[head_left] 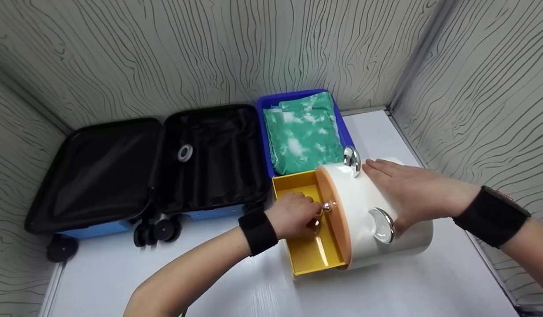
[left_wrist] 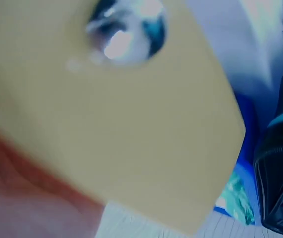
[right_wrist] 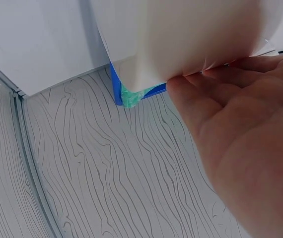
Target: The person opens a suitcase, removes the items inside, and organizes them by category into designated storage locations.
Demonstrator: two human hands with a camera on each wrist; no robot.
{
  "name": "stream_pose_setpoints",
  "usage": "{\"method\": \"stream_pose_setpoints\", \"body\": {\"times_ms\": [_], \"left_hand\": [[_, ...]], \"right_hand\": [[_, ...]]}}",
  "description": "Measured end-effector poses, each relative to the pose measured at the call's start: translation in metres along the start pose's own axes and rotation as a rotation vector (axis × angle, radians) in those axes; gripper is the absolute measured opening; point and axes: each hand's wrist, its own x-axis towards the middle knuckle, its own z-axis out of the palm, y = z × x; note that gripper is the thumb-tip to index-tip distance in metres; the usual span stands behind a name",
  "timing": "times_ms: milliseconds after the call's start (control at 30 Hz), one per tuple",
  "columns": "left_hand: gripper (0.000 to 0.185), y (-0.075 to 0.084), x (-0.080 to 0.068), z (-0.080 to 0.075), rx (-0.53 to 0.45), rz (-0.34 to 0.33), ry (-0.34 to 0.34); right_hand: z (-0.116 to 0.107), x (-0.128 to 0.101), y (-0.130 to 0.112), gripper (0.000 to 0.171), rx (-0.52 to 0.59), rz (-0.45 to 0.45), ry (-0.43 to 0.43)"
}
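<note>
My left hand point(head_left: 295, 214) is inside a yellow drawer point(head_left: 304, 259), fingers curled down around a small shiny object point(head_left: 314, 225) whose kind is unclear. The drawer juts from a white rounded storage box point(head_left: 355, 251) with an orange front point(head_left: 342, 233). A silver knob point(head_left: 327, 206) sits on that front, beside the fingertips. In the left wrist view, another chrome knob point(left_wrist: 126, 32) shows on the pale yellow drawer face point(left_wrist: 146, 124). My right hand point(head_left: 408, 189) rests with straight fingers on the white box; the right wrist view shows its fingertips against the box's side.
An open black-lined suitcase point(head_left: 218, 132) lies at left, with a small round white item point(head_left: 185, 152) inside. Behind the drawer, a blue basket point(head_left: 263, 132) holds folded green-and-white cloth point(head_left: 302, 136). Chrome-trimmed loops point(head_left: 383, 225) stick out from the box. Wood-patterned walls point(head_left: 210, 53) enclose the white table point(head_left: 236, 281).
</note>
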Motion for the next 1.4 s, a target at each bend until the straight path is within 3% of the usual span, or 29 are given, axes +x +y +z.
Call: {"method": "stream_pose_setpoints", "body": {"times_ms": [200,300,433,533,700,833,933,1133,1400], "left_hand": [[0.041,-0.009,-0.025,-0.027,-0.111,-0.087,0.176],[0.039,-0.016,-0.042,-0.035,-0.175,-0.131,0.292],[0.033,-0.025,-0.066,-0.027,-0.264,-0.183,0.434],[0.025,-0.029,-0.083,-0.01,-0.338,-0.236,0.488],[0.025,-0.028,-0.101,0.024,-0.487,-0.33,0.455],[0.026,-0.025,-0.105,0.048,-0.587,-0.353,0.405],[0.025,-0.022,-0.104,0.061,-0.642,-0.362,0.408],[0.02,-0.019,-0.099,0.071,-0.7,-0.402,0.468],[0.018,-0.017,-0.087,0.071,-0.697,-0.404,0.481]], "right_hand": [[0.0,0.001,-0.001,0.146,-0.005,0.003,0.003],[0.0,0.002,-0.001,0.146,-0.005,0.005,0.002],[-0.001,0.003,-0.002,0.145,-0.003,0.004,-0.003],[0.0,0.003,-0.002,0.146,-0.003,0.002,-0.004],[0.0,0.004,-0.003,0.148,-0.013,0.001,0.001],[0.0,0.004,-0.002,0.148,-0.011,0.006,0.001],[0.0,0.003,-0.002,0.149,-0.005,0.011,-0.004],[0.002,0.003,-0.001,0.149,-0.007,0.009,0.0],[0.002,0.002,-0.001,0.149,-0.002,0.006,0.006]]}}
